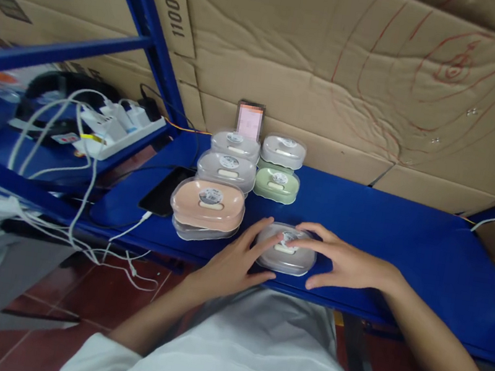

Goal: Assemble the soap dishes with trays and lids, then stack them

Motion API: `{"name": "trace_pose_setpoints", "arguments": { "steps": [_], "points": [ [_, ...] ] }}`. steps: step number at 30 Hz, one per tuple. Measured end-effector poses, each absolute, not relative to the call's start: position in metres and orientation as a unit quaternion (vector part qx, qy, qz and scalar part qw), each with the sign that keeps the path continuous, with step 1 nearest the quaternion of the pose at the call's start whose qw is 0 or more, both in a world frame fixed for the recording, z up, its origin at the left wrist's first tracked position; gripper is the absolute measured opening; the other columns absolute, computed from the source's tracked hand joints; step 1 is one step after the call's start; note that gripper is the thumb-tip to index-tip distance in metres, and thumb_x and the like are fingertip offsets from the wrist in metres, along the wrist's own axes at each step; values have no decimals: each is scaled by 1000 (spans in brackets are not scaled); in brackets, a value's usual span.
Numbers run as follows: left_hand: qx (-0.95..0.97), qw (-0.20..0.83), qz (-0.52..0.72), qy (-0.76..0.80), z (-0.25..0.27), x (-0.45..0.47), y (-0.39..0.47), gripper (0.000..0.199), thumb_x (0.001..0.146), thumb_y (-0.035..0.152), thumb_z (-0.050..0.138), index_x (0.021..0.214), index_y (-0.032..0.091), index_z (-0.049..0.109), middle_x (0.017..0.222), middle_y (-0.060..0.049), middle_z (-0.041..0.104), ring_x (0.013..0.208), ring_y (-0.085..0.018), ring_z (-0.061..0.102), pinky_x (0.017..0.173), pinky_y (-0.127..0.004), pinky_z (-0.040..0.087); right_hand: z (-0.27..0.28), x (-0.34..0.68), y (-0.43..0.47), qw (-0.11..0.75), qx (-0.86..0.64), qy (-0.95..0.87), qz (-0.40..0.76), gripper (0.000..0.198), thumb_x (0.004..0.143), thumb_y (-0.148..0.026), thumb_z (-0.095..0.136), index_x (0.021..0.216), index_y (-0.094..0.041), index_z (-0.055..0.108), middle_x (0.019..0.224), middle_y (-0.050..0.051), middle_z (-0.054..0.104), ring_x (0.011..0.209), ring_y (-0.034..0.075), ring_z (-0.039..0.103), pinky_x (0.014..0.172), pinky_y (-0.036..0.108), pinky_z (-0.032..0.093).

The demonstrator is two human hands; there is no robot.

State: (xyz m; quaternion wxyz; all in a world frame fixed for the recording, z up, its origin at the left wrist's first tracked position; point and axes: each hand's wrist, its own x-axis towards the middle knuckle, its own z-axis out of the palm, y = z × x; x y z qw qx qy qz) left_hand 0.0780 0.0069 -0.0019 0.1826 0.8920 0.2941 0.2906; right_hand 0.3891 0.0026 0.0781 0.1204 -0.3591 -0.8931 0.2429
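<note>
A grey oval plastic box (289,262) with a clear lid and a round label sits at the front edge of the blue table, between my hands. My left hand (242,263) is at its left side, fingers spread, one fingertip reaching onto the label. From the right, my right hand (343,262) arches over the box with its fingers apart and a fingertip at the label. Neither hand is closed around the box. Just left of my left hand, a peach box (208,203) rests on a grey box (205,233).
Behind stand more grey boxes (226,171) and a green box (276,184). A black phone (166,191) lies plugged in at the left, and a lit phone (250,120) leans on the cardboard wall (291,86). White cables and a power strip (119,134) crowd the left side.
</note>
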Motion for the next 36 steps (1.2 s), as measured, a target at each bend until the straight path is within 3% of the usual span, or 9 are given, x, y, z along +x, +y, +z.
{"name": "trace_pose_setpoints", "arguments": {
  "steps": [5, 7, 9, 12, 14, 20, 24, 32, 36],
  "points": [
    [899, 155, 293, 286, -4, 78, 6, 86, 100, 44, 75, 170, 33, 28, 180, -18, 16, 168, -40, 24, 131, -63, 39, 92, 399, 40, 152, -348, -888, 257, 63, 100, -59, 71, 158, -37, 58, 169, 7, 49, 156, 30, 48, 130, 49, 41],
    [899, 148, 296, 286, -4, 78, 6, 83, 100, 42, 76, 170, 34, 30, 179, -17, 20, 168, -41, 25, 131, -63, 39, 92, 399, 49, 177, -344, -884, 263, 56, 104, -56, 66, 156, -35, 61, 163, 8, 56, 153, 28, 52, 131, 48, 40],
    [893, 151, 300, 300, -4, 80, 7, 80, 101, 39, 74, 169, 34, 32, 177, -17, 26, 165, -39, 32, 130, -61, 42, 86, 397, 47, 170, -343, -883, 271, 62, 103, -57, 67, 159, -34, 57, 164, 8, 56, 154, 28, 51, 131, 47, 39],
    [877, 169, 309, 325, -3, 83, 6, 75, 103, 35, 71, 168, 33, 33, 172, -17, 35, 159, -35, 44, 126, -55, 49, 69, 389, 27, 109, -359, -887, 270, 95, 91, -63, 79, 172, -36, 36, 180, 10, 30, 164, 35, 35, 131, 52, 39],
    [876, 159, 318, 326, -3, 85, 5, 72, 104, 32, 69, 167, 32, 34, 170, -17, 37, 157, -34, 46, 125, -54, 51, 56, 383, 13, 89, -381, -887, 245, 103, 89, -63, 82, 174, -40, 28, 184, 10, 17, 166, 40, 29, 130, 57, 39],
    [877, 56, 368, 305, -7, 88, 1, 64, 104, 27, 69, 162, 25, 41, 170, -21, 34, 160, -37, 40, 124, -59, 50, 51, 393, 44, 202, -371, -893, 155, 93, 87, -61, 85, 166, -37, 44, 173, 11, 41, 158, 38, 44, 129, 55, 42],
    [878, 37, 381, 289, -5, 89, 0, 60, 104, 24, 68, 160, 24, 44, 167, -21, 40, 155, -35, 46, 120, -56, 55, 53, 399, 108, 257, -356, -892, 108, 94, 87, -65, 82, 166, -35, 41, 175, 13, 34, 162, 37, 38, 132, 59, 36],
    [884, 12, 393, 253, -2, 88, -1, 49, 104, 20, 66, 152, 22, 53, 161, -20, 47, 148, -33, 53, 116, -54, 57, 49, 378, 170, 275, -352, -890, 89, 84, 96, -71, 68, 166, -33, 42, 180, 13, 26, 166, 38, 29, 133, 63, 30],
    [891, 10, 381, 246, -4, 89, 1, 48, 104, 20, 66, 151, 22, 55, 159, -20, 50, 146, -32, 54, 115, -53, 58, 55, 386, 199, 324, -374, -866, 68, 59, 109, -56, 49, 163, -32, 48, 177, 11, 34, 166, 33, 30, 134, 64, 27]
  ]
}}
